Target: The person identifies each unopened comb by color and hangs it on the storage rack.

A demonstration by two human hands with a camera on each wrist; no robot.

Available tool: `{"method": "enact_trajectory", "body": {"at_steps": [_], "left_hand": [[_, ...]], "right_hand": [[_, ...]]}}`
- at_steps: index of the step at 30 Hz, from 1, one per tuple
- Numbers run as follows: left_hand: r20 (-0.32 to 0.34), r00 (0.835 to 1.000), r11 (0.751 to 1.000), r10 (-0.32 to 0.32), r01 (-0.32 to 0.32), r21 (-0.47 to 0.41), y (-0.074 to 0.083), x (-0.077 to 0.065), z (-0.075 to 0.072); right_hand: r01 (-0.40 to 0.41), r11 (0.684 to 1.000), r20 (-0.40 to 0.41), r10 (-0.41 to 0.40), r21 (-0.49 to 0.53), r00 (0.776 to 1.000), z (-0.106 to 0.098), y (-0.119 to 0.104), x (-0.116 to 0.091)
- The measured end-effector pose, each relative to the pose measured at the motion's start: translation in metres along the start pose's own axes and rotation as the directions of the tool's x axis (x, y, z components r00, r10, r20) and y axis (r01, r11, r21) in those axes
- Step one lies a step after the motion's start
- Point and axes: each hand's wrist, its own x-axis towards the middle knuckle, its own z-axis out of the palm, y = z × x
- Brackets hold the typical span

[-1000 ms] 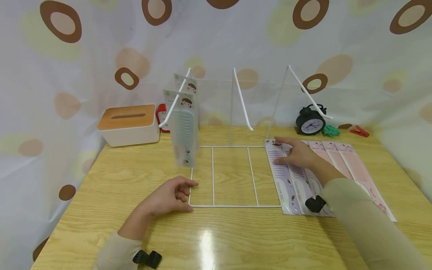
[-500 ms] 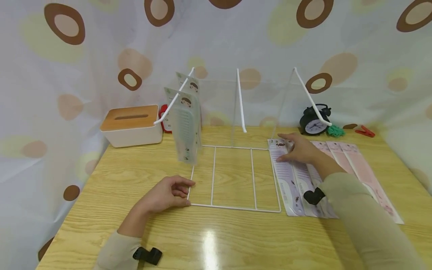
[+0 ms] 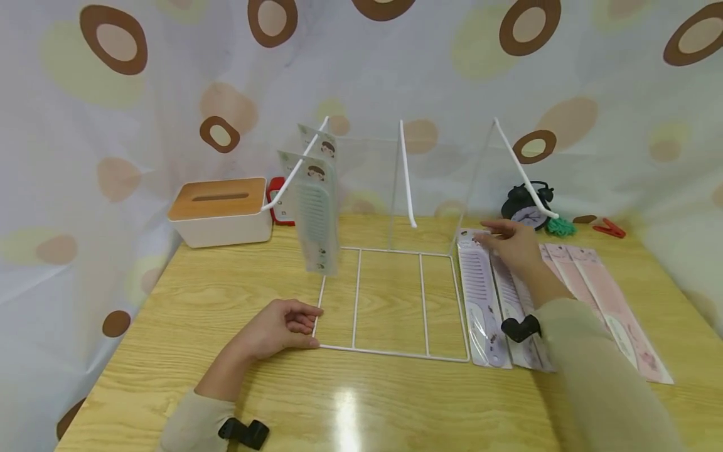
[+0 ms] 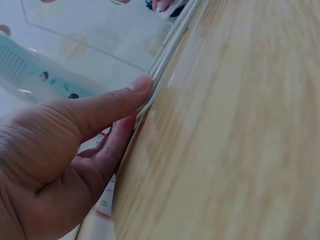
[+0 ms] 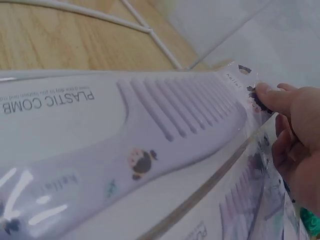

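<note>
My left hand [image 3: 282, 329] holds the front left corner of a white wire display rack [image 3: 390, 355], thumb and fingers against the wire in the left wrist view. On the rack's left hook hang packaged pale green combs [image 3: 313, 213]. The middle hook [image 3: 407, 176] and right hook [image 3: 525, 169] carry nothing. To the right of the rack, my right hand [image 3: 516, 251] pinches the top end of a packaged purple comb [image 3: 480, 295]. In the right wrist view, the thumb lies on the printed top of this purple comb pack [image 5: 185, 110]; some fingertips are hidden.
More packaged purple combs [image 3: 511, 301] lie partly under my right arm, with pink comb packs [image 3: 601, 282] beyond. A tissue box [image 3: 220, 213] and red clock [image 3: 282, 210] stand back left. Behind my right hand are a black alarm clock [image 3: 528, 204], green bundle [image 3: 561, 227] and red clip [image 3: 610, 228].
My right hand has moved back and slightly right to the purple pack's top end, and that pack has shifted slightly right, away from the rack. My left hand stays at the rack's corner.
</note>
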Motion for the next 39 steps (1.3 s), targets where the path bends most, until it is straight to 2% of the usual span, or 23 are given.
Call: {"method": "enact_trajectory", "body": {"at_steps": [3,5,8,11,12,13,15,17,18,19,21,22,26,29,31,33,34,38,39], "left_hand": [[-0.003,1.0,1.0,-0.019,0.019,-0.003,0.0,-0.001,0.0],[-0.006,1.0,1.0,-0.03,0.03,-0.004,0.0,-0.001,0.0],[-0.014,0.999,0.999,-0.032,0.032,-0.001,0.0,-0.001,0.0],[-0.024,0.999,0.999,-0.031,0.031,0.007,0.0,0.0,-0.001],[-0.028,0.999,0.999,-0.033,0.033,0.007,0.0,0.0,-0.001],[-0.028,0.999,0.999,-0.039,0.039,0.006,-0.001,0.0,-0.001],[-0.025,0.998,0.999,-0.051,0.051,0.003,-0.002,-0.001,0.0],[-0.019,0.998,0.998,-0.057,0.057,-0.004,-0.002,-0.001,0.0],[-0.016,0.998,0.998,-0.059,0.059,-0.006,-0.002,-0.001,0.0],[-0.014,0.998,0.998,-0.057,0.057,-0.007,-0.002,-0.001,-0.001],[-0.014,0.999,0.999,-0.045,0.045,-0.009,-0.001,-0.001,-0.001],[-0.014,0.999,0.999,-0.042,0.042,-0.009,-0.001,-0.001,-0.001],[-0.013,0.999,0.999,-0.037,0.036,-0.013,-0.001,-0.001,-0.001],[-0.012,0.999,0.999,-0.031,0.031,-0.019,-0.002,-0.002,-0.001],[-0.008,1.0,1.0,-0.021,0.021,-0.017,-0.003,-0.002,0.001],[-0.01,1.0,1.0,-0.018,0.018,-0.013,-0.003,-0.001,0.001],[-0.012,1.0,1.0,-0.018,0.018,-0.009,-0.003,-0.001,0.002],[-0.025,0.999,1.0,-0.026,0.026,-0.003,-0.003,0.0,0.001],[-0.026,0.999,1.0,-0.027,0.027,0.0,-0.003,0.0,0.0]], "right_hand": [[-0.091,0.991,-0.005,0.092,0.102,0.996,-0.014,-0.004,-0.005],[-0.113,0.98,0.009,0.113,0.165,0.994,-0.027,-0.009,-0.011],[-0.087,0.953,0.027,0.083,0.291,0.996,-0.043,-0.019,-0.021],[-0.035,0.927,0.028,0.027,0.374,0.999,-0.057,-0.031,-0.038],[-0.03,0.902,0.035,0.016,0.43,0.999,-0.061,-0.036,-0.045],[-0.023,0.871,0.045,0.001,0.491,0.999,-0.064,-0.04,-0.052],[0.002,0.787,0.05,-0.041,0.617,0.998,-0.067,-0.049,-0.069],[0.03,0.676,0.048,-0.096,0.736,0.994,-0.07,-0.057,-0.086],[0.043,0.608,0.047,-0.131,0.793,0.99,-0.07,-0.06,-0.095],[0.067,0.563,0.04,-0.176,0.824,0.984,-0.07,-0.063,-0.103],[0.12,0.505,0.015,-0.255,0.855,0.967,-0.07,-0.069,-0.118],[0.131,0.466,0.012,-0.291,0.875,0.957,-0.07,-0.072,-0.125],[0.177,0.308,-0.03,-0.429,0.935,0.903,-0.062,-0.085,-0.151],[0.176,0.193,-0.044,-0.546,0.965,0.837,-0.055,-0.095,-0.165],[0.166,0.14,-0.049,-0.602,0.976,0.797,-0.049,-0.103,-0.173],[0.168,0.117,-0.059,-0.625,0.979,0.778,-0.043,-0.113,-0.18],[0.176,0.114,-0.068,-0.625,0.978,0.778,-0.039,-0.118,-0.184],[0.246,0.147,-0.115,-0.587,0.958,0.801,-0.023,-0.142,-0.194],[0.245,0.144,-0.12,-0.576,0.959,0.809,-0.019,-0.149,-0.195]]}}
